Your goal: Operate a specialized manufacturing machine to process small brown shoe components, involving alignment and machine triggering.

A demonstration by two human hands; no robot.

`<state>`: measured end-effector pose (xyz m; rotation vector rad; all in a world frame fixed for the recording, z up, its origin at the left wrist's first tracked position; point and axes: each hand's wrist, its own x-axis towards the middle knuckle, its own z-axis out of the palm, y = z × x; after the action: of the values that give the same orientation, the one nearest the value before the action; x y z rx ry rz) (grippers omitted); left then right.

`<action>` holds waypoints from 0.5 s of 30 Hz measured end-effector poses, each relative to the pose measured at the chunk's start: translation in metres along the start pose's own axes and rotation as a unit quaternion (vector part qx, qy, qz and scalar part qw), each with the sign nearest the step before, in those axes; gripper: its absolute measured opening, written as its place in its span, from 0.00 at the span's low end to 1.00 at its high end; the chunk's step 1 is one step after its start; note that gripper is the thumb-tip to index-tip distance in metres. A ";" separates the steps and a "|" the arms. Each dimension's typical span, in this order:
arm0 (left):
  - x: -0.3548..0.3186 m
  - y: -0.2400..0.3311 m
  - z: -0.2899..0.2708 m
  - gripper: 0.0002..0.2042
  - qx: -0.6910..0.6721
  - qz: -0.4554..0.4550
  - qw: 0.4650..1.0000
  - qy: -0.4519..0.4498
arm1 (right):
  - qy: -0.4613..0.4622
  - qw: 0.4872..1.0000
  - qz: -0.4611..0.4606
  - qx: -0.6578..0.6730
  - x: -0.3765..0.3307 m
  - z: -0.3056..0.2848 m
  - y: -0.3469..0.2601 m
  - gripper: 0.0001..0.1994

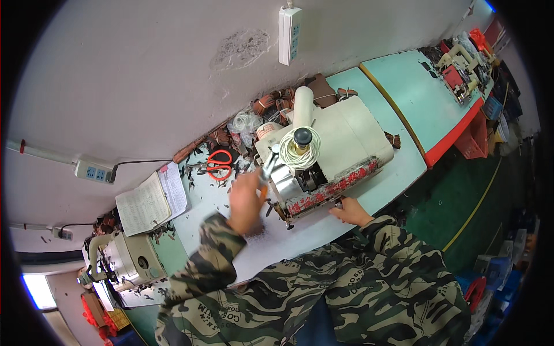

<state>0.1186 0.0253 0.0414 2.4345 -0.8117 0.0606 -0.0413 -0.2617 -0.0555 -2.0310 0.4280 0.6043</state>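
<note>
A cream bench machine (352, 132) stands on the pale table in front of me, with a shiny metal cover (285, 182) at its left end. A coil of white cord (287, 151) hangs around a black-topped post on it. My left hand (245, 200), blurred by motion, is closed around an orange-handled wrench (268, 168). The wrench's metal head points up beside the shiny cover. My right hand (353, 211) is at the machine's front edge, thumb and fingers pinched at a small metal part (339, 203). Its fingertips are partly hidden there.
Red-handled scissors (219, 165) and dark scraps lie left of the machine, near an open notebook (144, 203). Bundled brown pieces (263, 104) line the wall. Another machine (128, 262) stands far left, and one (460, 72) at far right. A power strip (289, 36) hangs above.
</note>
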 end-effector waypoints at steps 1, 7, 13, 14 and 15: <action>-0.012 0.018 0.004 0.20 -0.045 0.031 0.998 0.024 | 0.001 1.000 -0.001 0.001 -0.003 -0.004 -0.008 0.19; -0.013 0.049 0.013 0.16 0.030 0.145 0.988 0.046 | 0.021 0.901 -0.337 -0.272 -0.056 -0.012 -0.133 0.16; 0.054 0.030 0.011 0.11 -0.044 0.034 0.997 0.059 | 0.130 0.801 -0.392 -0.433 -0.047 0.015 -0.168 0.22; 0.073 0.034 0.012 0.11 -0.035 0.005 0.999 0.015 | 0.173 0.774 -0.361 -0.490 -0.041 0.016 -0.159 0.25; 0.080 0.025 0.007 0.11 -0.029 -0.004 0.999 0.019 | 0.168 0.772 -0.371 -0.487 -0.037 0.020 -0.157 0.25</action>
<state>0.1682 -0.0379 0.0654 2.3756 -0.7769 0.0797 0.0056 -0.1644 0.0663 -3.0243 -0.6631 -0.1178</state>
